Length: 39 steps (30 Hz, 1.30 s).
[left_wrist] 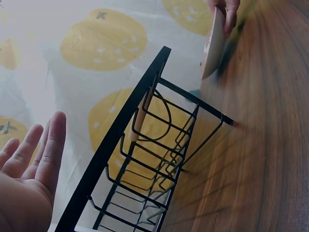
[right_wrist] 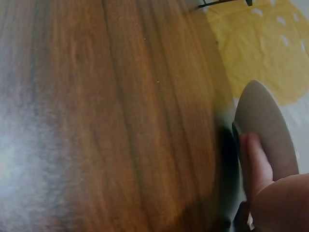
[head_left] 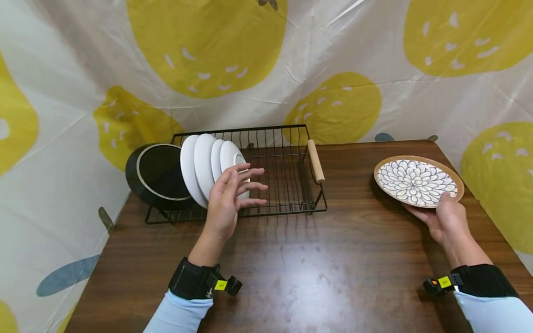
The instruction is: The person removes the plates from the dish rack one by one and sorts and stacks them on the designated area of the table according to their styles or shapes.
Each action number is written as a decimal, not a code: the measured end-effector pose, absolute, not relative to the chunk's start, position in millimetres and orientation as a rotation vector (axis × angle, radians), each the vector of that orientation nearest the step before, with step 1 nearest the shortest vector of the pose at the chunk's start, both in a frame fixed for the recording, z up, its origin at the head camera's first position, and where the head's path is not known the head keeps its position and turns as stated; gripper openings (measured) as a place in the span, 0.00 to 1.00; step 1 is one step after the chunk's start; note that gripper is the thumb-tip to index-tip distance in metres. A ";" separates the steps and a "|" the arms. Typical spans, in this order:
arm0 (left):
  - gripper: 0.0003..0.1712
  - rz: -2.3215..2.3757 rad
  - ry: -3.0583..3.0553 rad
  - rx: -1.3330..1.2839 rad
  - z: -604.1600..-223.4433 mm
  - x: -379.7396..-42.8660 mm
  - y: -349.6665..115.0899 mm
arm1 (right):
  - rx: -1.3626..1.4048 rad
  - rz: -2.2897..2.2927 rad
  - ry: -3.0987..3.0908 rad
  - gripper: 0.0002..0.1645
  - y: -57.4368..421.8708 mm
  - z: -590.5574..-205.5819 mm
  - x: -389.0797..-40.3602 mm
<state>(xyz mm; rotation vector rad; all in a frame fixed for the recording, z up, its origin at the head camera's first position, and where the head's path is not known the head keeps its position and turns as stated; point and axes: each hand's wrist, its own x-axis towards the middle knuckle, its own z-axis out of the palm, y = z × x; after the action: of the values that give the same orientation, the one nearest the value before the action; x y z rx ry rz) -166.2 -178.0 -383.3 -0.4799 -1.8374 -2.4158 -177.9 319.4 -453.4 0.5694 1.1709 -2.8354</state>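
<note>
My right hand point(head_left: 447, 219) grips the near right edge of a flower-patterned plate point(head_left: 412, 182) with a brown rim, thumb on top and fingers beneath. The plate's pale underside point(right_wrist: 265, 125) and the fingers against it show in the right wrist view. My left hand point(head_left: 229, 194) hovers in front of the black wire dish rack point(head_left: 283, 185), fingers spread and holding nothing. Behind it several white dishes point(head_left: 201, 162) stand on edge in the rack, partly covered by the hand. A black pan-like dish point(head_left: 160, 175) leans at the rack's left end.
The rack has a wooden handle point(head_left: 315, 161) at its right end and stands toward the back of the brown wooden table point(head_left: 316, 273). A cloth point(head_left: 250, 111) with yellow fruit prints hangs right behind the table and along its sides.
</note>
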 end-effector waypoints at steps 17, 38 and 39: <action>0.22 -2.383 -1.848 -0.479 -379.9 -166.5 -180.5 | 0.757 -2.397 1.697 0.42 325.0 -445.3 -176.5; 0.27 -2.204 -1.627 -0.274 -357.1 -170.2 -256.5 | 0.813 -2.091 2.180 0.47 306.0 -406.0 -173.1; 0.27 -2.175 -1.606 -0.247 -355.5 -169.4 -264.3 | 0.782 -2.112 2.180 0.47 303.3 -403.6 -173.6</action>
<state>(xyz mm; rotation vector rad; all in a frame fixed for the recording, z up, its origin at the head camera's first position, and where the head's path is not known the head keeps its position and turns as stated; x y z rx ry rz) -169.4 -264.3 -355.5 -0.2466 -1.6061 -2.1751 -173.6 303.3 -403.6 0.7822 2.1798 -2.1118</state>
